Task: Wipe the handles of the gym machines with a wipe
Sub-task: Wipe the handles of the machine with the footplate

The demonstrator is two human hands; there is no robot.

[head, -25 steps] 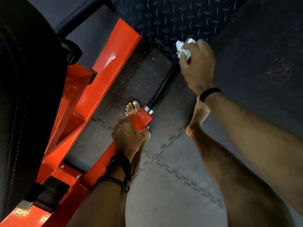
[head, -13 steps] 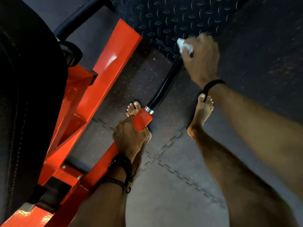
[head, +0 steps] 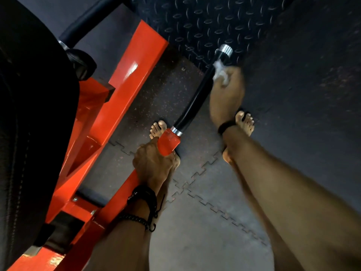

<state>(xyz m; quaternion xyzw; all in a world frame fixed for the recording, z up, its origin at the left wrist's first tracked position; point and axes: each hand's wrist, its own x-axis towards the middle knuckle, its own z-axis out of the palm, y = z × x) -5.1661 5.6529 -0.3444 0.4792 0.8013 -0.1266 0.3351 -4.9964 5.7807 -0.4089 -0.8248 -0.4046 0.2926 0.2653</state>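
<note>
- Right hand (head: 226,94): grip closed around the upper part of the black rubber-sleeved machine handle (head: 195,98), a short way below its silver metal end cap (head: 225,50). The hand is motion-blurred.
- Crumpled white wipe (head: 219,72): pinched in the right hand's fingers and pressed against the handle; part of it shows above the knuckles.
- Left hand (head: 154,163): grip closed around the red painted steel arm (head: 168,142) just below the silver collar where the black sleeve begins.
- Handle position: it runs diagonally, from the red arm at lower left up to the end cap at upper right, above the floor.
- Black band (head: 225,126) on the right wrist; dark corded and beaded bracelets (head: 143,202) on the left wrist.
- Two bare feet stand on the floor beneath the handle, one (head: 157,129) just left of the collar, the other (head: 245,122) beyond the right wrist.
- Red steel frame beam (head: 132,75) lies left of the handle; a large black padded surface (head: 29,114) fills the left edge.
- Floor: grey speckled interlocking rubber tiles (head: 205,222); a dark diamond-tread mat (head: 205,22) lies at the top.
</note>
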